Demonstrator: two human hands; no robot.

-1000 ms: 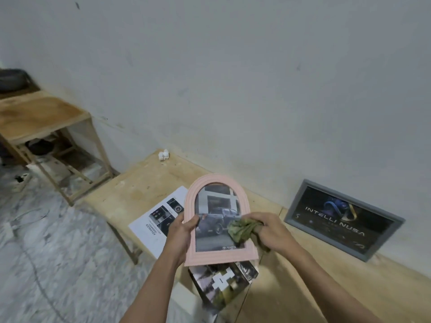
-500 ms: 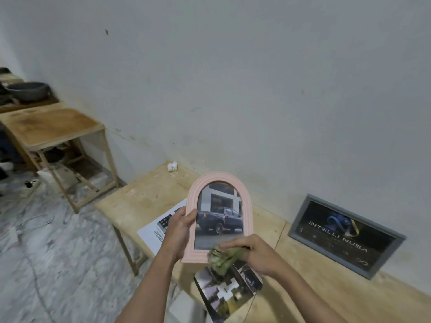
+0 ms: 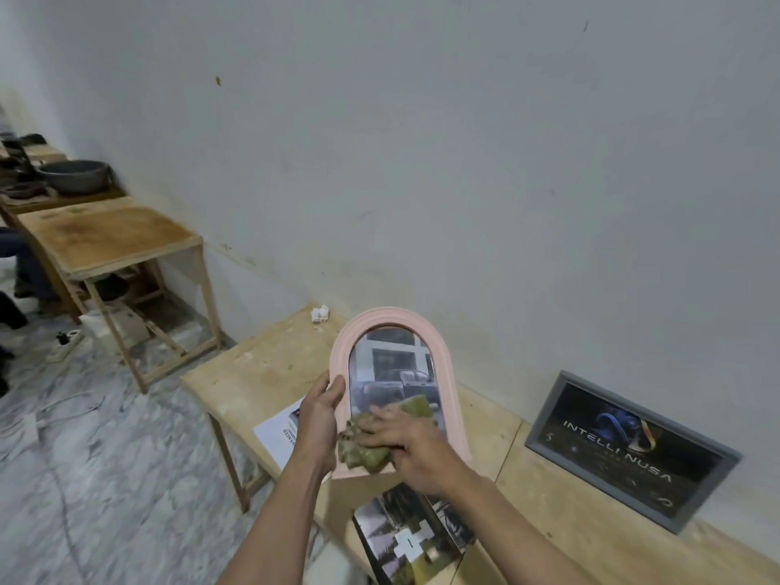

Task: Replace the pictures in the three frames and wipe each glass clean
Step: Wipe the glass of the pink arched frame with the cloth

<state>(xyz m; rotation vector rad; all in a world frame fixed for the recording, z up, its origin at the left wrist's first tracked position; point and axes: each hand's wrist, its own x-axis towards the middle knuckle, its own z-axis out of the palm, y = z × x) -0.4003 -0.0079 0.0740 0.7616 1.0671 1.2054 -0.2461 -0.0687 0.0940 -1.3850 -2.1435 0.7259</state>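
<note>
The pink arched frame [image 3: 396, 327] was gripped upright by the left hand [image 3: 320, 420], steadied so the green cloth [image 3: 367, 449], pressed flat under the right hand [image 3: 405, 441], could be rubbed across the glass.

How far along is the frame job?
Looks done: the pink arched frame holds a car picture. In hand: the left hand steadies it while the right hand rubs the green cloth over its glass. The grey frame leans against the wall; no third frame shows.
</note>
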